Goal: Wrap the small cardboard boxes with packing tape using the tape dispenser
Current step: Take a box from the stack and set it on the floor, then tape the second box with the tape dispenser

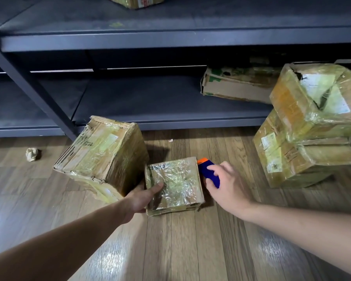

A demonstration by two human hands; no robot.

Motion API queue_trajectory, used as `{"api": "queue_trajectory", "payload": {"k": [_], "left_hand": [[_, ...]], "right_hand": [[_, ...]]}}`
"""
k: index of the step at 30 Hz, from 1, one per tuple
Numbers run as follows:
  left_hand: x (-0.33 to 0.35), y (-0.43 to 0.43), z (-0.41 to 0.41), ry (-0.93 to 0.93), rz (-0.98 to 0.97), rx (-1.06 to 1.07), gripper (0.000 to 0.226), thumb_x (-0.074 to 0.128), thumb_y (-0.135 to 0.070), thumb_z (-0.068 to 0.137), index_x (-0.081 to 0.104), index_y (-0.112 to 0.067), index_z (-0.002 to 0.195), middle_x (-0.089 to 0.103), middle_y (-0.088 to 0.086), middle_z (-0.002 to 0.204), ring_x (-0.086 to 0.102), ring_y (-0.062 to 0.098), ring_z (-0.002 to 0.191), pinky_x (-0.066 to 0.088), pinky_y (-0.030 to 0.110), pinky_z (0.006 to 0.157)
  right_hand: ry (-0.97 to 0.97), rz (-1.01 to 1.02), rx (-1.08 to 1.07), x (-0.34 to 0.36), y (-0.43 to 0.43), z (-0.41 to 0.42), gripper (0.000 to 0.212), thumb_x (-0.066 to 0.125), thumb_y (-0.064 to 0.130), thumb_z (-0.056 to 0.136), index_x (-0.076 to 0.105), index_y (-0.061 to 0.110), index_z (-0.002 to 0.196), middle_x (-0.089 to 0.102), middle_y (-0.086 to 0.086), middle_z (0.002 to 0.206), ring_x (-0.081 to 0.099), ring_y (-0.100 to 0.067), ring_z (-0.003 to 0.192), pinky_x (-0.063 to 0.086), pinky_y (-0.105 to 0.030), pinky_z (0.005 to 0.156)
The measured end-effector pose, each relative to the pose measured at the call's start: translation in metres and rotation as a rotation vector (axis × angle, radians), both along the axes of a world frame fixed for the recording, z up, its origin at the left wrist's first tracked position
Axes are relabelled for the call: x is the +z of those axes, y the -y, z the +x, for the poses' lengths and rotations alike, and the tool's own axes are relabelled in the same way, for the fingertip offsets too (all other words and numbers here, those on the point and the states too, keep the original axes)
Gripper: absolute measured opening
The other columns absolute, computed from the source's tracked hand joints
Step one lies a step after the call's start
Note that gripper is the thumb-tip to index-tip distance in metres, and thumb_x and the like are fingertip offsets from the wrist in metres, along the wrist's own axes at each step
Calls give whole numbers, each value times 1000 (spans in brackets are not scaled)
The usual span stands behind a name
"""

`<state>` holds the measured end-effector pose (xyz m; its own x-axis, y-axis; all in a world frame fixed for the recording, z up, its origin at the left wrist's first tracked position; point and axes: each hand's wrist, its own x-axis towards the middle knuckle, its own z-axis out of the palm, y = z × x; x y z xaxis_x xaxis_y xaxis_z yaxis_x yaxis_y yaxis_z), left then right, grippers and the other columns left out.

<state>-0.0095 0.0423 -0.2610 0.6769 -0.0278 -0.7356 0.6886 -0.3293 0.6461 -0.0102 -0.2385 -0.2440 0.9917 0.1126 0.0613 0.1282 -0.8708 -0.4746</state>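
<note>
Pinning the small box [175,185] flat to the wooden floor [190,246] with the left hand [141,196], grip curled round the box's left edge, thumb on the tape-covered top. Holding the tape dispenser [208,171] (blue body, orange tip) in the right hand [228,188], grip clamped round it, just beside the box's right side. Probably lining up a strip there. Risks from here: tape wrinkling or sticking to itself over the crinkled top when pulled slack; box skidding across the smooth floor under a loosened left grip; elbowing the larger box [101,157] tilted just left of the small box
</note>
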Motion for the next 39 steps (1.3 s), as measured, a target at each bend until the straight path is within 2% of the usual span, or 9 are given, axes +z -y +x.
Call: {"api": "queue_trajectory", "payload": {"k": [2,5,10,15,22,29,32,37,39], "left_hand": [[1,1,0,-1,8,-7,69,67,-65,84,48,-30,141,69,3,126,65,25,117,48,52,109],[1,1,0,-15,18,-3,69,65,-64,87,48,-26,143,68,4,127,65,27,117,49,52,108],[1,2,10,-63,54,120,65,58,-69,92,50,-25,140,68,10,123,66,32,112,55,54,98],[9,11,19,-75,61,159,51,50,-60,101,50,-20,134,70,13,113,69,33,100,57,53,92],[12,13,23,-95,90,159,45,38,-53,107,46,-18,135,65,17,125,63,39,112,53,60,100],[15,14,16,-101,147,72,39,32,-48,110,42,-17,133,59,20,130,60,41,116,53,62,98],[20,15,12,-107,152,7,34,34,-45,110,48,-17,124,64,19,123,64,37,106,60,58,87],[25,21,5,-114,136,-105,30,39,-39,109,50,-19,128,66,15,115,67,34,97,64,53,74],[24,25,3,-120,122,-105,36,40,-40,108,45,-18,136,64,15,118,67,34,97,65,52,69]], "right_hand": [[-5,-83,-33,-11,12,3,56,64,42,89,50,22,139,48,1,121,51,-18,105,55,-38,82],[-217,-83,-62,-22,21,6,86,66,60,82,24,33,152,40,-5,138,55,-21,108,59,-37,82],[-390,-10,-78,-38,21,11,102,77,44,79,8,39,155,57,-1,117,67,-16,81,62,-38,67],[-367,137,-156,-29,16,16,81,69,22,92,22,29,157,57,1,136,63,-17,100,59,-35,81],[-412,331,-269,-16,13,39,65,62,26,95,35,34,153,53,3,143,55,-19,118,53,-37,93],[-424,227,-191,17,-6,73,59,61,21,97,41,19,151,49,-5,145,53,-19,111,50,-25,79],[-460,179,-186,29,-18,85,56,62,22,97,43,16,149,52,-8,140,55,-20,109,54,-35,92],[-391,133,-184,58,-28,99,24,64,22,91,68,7,109,68,-13,110,65,-27,95,51,-31,74],[-320,177,-185,81,-28,115,26,66,23,91,70,7,110,69,-11,106,65,-27,97,53,-35,81]]}}
